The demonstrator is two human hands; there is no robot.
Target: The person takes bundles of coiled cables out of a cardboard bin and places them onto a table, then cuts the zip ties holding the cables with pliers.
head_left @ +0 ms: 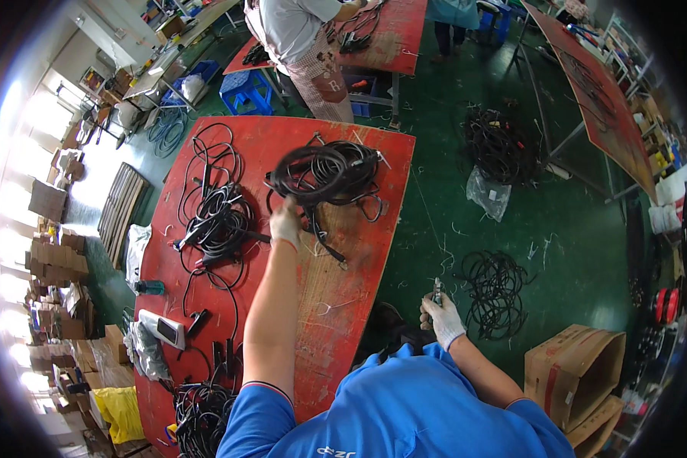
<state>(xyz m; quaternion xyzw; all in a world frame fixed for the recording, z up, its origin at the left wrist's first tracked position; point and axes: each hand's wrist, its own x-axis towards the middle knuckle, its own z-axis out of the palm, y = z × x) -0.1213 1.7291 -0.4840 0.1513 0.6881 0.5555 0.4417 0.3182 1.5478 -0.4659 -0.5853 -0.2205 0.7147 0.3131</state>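
Observation:
A coil of thick black cable rises a little blurred at the far side of the red table, and my left hand, in a pale glove, is closed on its near edge. Thinner black cable lies bundled right beside and partly under that coil. Off the table's right edge, over the green floor, my gloved right hand grips a small pair of pliers with the metal jaws pointing up. The handles are mostly hidden in the fingers.
Tangled black cables cover the left of the red table, near a white box. Cable coils and a larger cable heap lie on the floor. Cardboard boxes stand at right. A co-worker stands beyond the table.

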